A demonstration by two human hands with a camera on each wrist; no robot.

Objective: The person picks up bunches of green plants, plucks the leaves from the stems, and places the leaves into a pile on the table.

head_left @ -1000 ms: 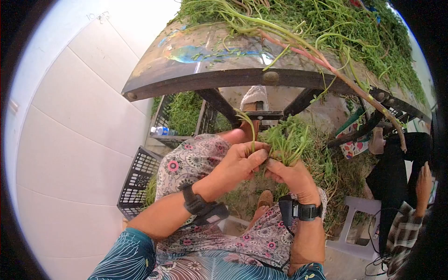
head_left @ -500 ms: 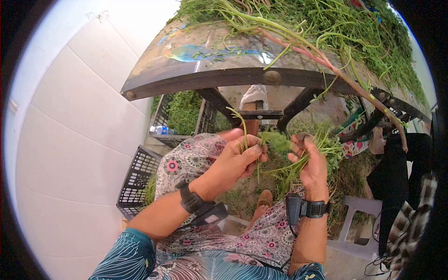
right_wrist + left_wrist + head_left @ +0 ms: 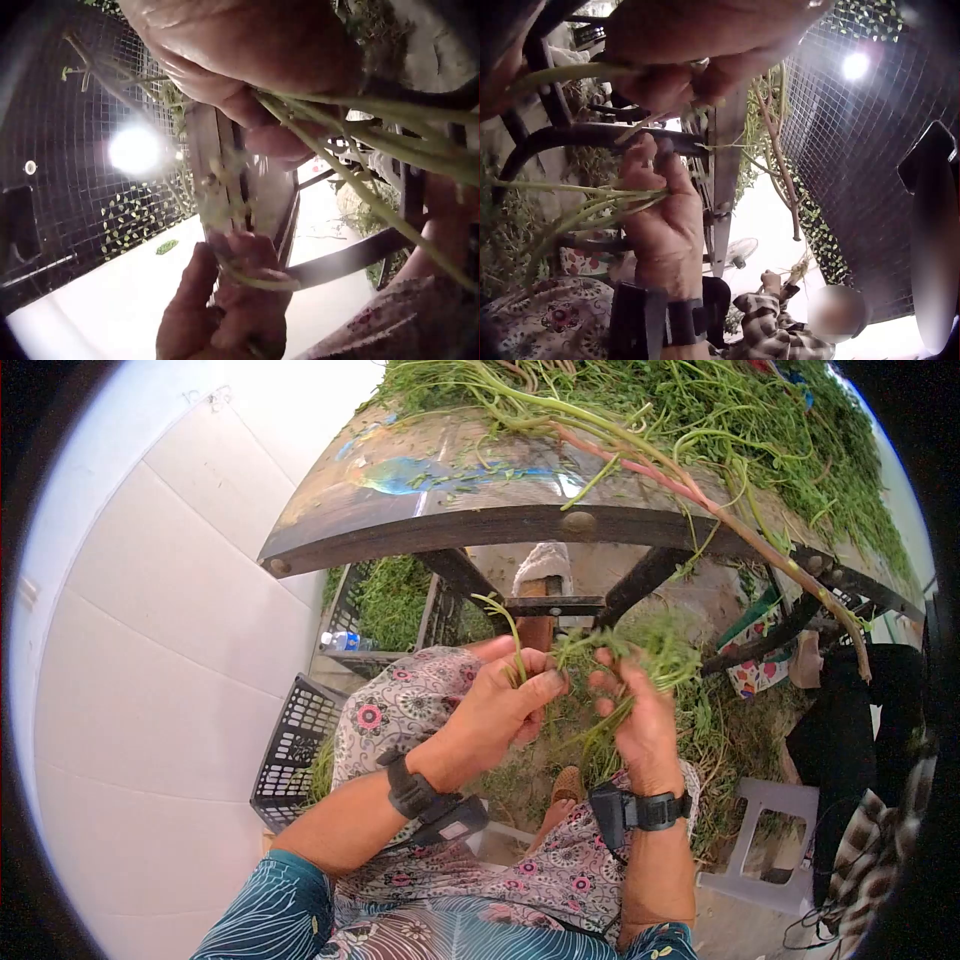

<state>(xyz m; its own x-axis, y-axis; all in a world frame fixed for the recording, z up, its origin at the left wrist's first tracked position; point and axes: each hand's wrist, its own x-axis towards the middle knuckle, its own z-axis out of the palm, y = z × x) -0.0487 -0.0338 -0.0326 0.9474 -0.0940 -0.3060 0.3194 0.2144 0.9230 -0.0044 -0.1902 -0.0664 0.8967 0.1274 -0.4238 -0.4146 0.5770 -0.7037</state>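
Above the lap, the left hand (image 3: 500, 700) pinches a thin green stem (image 3: 516, 645) whose upper end sticks up past the knuckles. To its right, the right hand (image 3: 645, 720) grips a bunch of leafy greens (image 3: 670, 650), its leaves blurred and several stems trailing down to the left. A small gap separates the two hands, with leafy sprigs between them. Seen in the left wrist view, long stems (image 3: 592, 199) run through the curled fingers of the right hand (image 3: 664, 217). The right wrist view has stems (image 3: 375, 142) leaving the right hand, with the left hand (image 3: 232, 307) below.
A table (image 3: 420, 530) heaped with greens (image 3: 800, 450) stands in front, a thick branch (image 3: 745, 535) hanging over its edge. Black crates (image 3: 295, 740) are at the left, one beside a bottle (image 3: 342, 641). A pale stool (image 3: 765, 840) and another person's plaid sleeve (image 3: 870, 860) are at the right.
The right hand moved right and away from the left hand with the greens, then slightly back toward it. The left hand shifted a little left, still holding its stem.
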